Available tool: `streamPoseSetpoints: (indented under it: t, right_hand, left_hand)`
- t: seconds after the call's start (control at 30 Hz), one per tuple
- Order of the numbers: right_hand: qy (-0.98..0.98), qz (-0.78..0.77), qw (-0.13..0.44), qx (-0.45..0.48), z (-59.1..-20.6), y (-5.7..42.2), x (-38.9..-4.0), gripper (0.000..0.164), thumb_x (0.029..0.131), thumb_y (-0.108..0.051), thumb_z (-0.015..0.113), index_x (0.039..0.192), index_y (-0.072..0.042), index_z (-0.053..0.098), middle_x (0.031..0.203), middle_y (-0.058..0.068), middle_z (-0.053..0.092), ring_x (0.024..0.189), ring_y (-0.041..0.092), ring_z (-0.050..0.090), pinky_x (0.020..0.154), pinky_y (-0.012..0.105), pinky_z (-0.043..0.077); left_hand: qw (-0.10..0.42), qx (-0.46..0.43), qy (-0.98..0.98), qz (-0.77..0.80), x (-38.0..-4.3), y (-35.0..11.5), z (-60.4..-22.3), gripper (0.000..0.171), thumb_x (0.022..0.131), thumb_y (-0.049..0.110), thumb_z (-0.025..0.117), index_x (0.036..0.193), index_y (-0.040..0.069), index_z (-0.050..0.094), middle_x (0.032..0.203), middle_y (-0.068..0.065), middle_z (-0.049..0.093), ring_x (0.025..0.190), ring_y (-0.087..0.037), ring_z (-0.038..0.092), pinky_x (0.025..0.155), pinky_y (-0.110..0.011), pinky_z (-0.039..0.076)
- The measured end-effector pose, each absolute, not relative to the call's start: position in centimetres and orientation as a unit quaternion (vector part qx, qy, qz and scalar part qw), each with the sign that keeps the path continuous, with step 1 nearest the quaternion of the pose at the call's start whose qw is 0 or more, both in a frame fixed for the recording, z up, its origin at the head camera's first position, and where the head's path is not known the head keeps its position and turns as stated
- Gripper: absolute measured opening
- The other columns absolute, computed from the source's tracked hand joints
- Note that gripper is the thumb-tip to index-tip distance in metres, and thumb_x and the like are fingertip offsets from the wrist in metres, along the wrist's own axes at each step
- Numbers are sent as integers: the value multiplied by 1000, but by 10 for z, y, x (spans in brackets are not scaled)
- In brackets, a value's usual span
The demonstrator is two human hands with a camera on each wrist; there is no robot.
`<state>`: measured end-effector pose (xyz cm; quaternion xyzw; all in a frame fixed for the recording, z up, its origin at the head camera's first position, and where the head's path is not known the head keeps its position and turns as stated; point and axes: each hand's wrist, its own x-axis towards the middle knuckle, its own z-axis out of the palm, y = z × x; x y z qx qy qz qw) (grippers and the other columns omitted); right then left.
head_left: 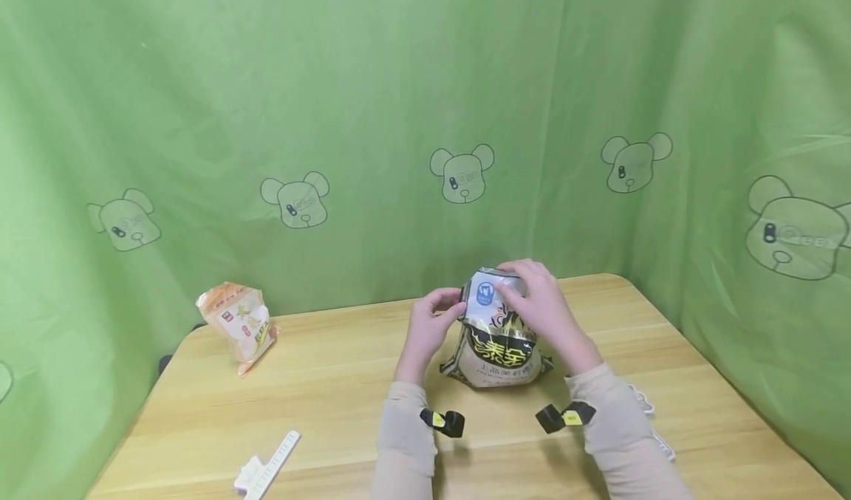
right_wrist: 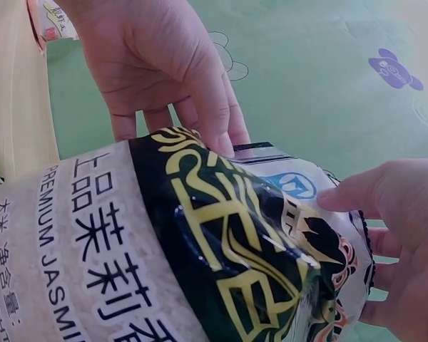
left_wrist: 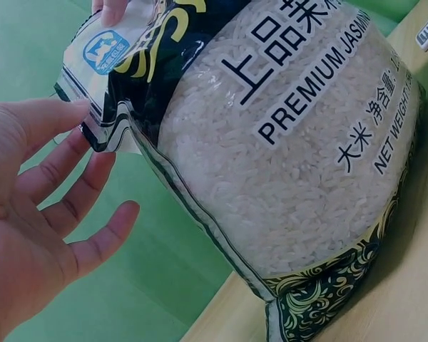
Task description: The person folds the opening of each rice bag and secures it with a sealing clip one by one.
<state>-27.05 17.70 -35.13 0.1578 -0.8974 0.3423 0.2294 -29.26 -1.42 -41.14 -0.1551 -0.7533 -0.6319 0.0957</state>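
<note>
A bag of jasmine rice (head_left: 503,371) stands upright on the wooden table, its black, white and gold top folded over toward the front. My left hand (head_left: 428,328) pinches the left edge of that folded top between thumb and index finger; its other fingers spread loosely behind, as the left wrist view shows. On the other side, my right hand (right_wrist: 414,228) grips the top's edge, thumb on the pale printed front near the blue logo and fingers behind. Rice grains show through the bag's clear window (left_wrist: 271,178).
An orange and white packet (head_left: 244,326) stands at the table's back left. A white clip with a long ruler-like bar (head_left: 271,469) lies at the front left. White pieces (head_left: 662,444) peek out beside my right sleeve. A green curtain (head_left: 372,101) hangs around the table.
</note>
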Motion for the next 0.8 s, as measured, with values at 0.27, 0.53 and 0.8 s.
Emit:
streamPoseSetpoints:
  t: [0.27, 0.53, 0.8]
  right_hand:
    - [-899, 345, 218, 156, -351, 178, -272, 32, 86, -27, 58, 114, -10, 56, 117, 10, 57, 112, 29, 47, 96, 56, 36]
    - [-899, 349, 212, 158, -351, 178, -272, 29, 88, -22, 55, 115, -10, 55, 118, 11, 56, 113, 30, 47, 97, 56, 36]
    - [-896, 352, 217, 161, -351, 180, -270, 27, 88, -17, 54, 114, -9, 56, 117, 12, 57, 112, 31, 49, 96, 54, 38]
  left_hand:
    - [93, -149, -757, -630, -294, -14, -411, 20, 80, 24, 65, 100, 19, 64, 93, 1, 66, 87, -10, 58, 81, -27, 50]
    - [95, -147, -761, -625, -293, -15, -410, 20, 80, 23, 65, 100, 19, 65, 93, 2, 66, 87, -10, 58, 81, -27, 49]
    - [96, -144, -762, -624, -293, -14, -410, 20, 80, 24, 65, 99, 19, 65, 93, 1, 66, 86, -10, 58, 81, -27, 49]
